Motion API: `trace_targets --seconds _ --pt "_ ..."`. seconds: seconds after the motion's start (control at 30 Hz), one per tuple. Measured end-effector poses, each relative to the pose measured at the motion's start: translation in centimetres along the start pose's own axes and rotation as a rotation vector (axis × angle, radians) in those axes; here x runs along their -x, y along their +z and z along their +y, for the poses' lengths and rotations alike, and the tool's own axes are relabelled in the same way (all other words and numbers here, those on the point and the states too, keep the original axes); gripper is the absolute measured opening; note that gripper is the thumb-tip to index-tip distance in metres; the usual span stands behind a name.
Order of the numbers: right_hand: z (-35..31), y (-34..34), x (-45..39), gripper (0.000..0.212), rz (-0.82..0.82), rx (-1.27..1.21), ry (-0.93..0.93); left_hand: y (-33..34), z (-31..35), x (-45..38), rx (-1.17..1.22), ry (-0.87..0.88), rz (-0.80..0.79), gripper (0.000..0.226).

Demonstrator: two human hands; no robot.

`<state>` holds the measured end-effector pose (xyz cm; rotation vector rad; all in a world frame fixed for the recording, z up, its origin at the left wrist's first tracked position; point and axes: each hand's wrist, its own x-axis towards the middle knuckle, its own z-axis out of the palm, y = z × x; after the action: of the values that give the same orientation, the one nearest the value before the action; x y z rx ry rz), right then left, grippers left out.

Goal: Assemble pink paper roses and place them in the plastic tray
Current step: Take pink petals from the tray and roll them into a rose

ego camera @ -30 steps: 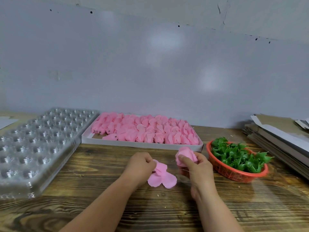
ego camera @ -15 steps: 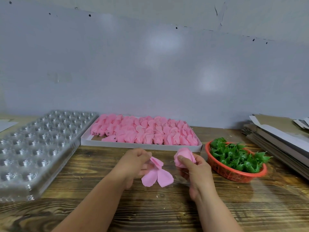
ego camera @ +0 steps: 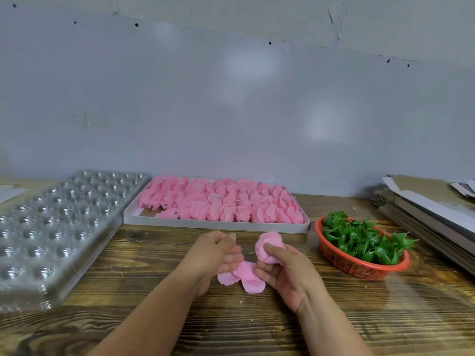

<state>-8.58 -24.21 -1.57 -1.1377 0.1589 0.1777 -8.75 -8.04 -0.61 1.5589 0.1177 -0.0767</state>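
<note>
Over the dark wooden surface [ego camera: 257, 330], a rolled pink paper bud [ego camera: 268, 246] is gripped by the right hand [ego camera: 285, 268]; flat pink paper petals [ego camera: 243, 277], pinched by the left hand [ego camera: 218, 253], lie just below-left of it.

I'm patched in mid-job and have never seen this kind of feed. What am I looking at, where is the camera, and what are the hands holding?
There is no machine here: a person works with two bare hands, and the one picture comes from a wide-angle camera on their head, looking forward and down at a wooden table. The right hand grips a rolled pink rose bud, thumb pressed on its front. The left hand holds a set of flat pink petals that hang low between the hands. On the far left lies a clear plastic tray with many round cups; no rose shows in it. Behind the hands, a shallow white box is packed with pink petal pieces. On the right, a red basket holds green leafy parts, beside a cardboard stack.
</note>
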Motion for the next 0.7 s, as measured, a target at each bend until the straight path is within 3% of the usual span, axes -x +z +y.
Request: trace_targets --seconds 0.07,0.13,0.23,0.3,0.33,0.57,0.7 --pt "0.0 -0.1 -0.1 0.007 0.018 -0.007 -0.011 -0.1 -0.1 -0.1 -0.096 0.051 0.043 0.009" --pt "0.0 -0.3 -0.2 0.008 0.055 -0.02 -0.034 -0.6 -0.5 -0.5 -0.459 0.219 0.078 0.02" --pt "-0.2 -0.4 -0.3 0.007 0.122 -0.029 -0.059 -1.0 -0.9 -0.5 -0.822 0.367 -0.217 0.035" --pt "-0.2 -0.4 -0.5 0.009 0.155 -0.045 -0.066 -0.7 -1.2 -0.4 -0.875 0.397 -0.364 0.033" --pt "-0.2 -0.4 -0.5 0.009 0.163 -0.049 -0.069 -0.6 -1.4 -0.5 -0.882 0.427 -0.362 0.031" --pt "-0.2 -0.4 -0.5 0.008 0.165 -0.038 -0.094 0.0 -1.8 -1.5 -0.872 0.426 -0.126 0.014" --pt "-0.2 -0.3 -0.5 0.007 0.162 -0.035 -0.109 -0.1 -1.6 -1.4 -0.881 0.41 -0.132 0.027"
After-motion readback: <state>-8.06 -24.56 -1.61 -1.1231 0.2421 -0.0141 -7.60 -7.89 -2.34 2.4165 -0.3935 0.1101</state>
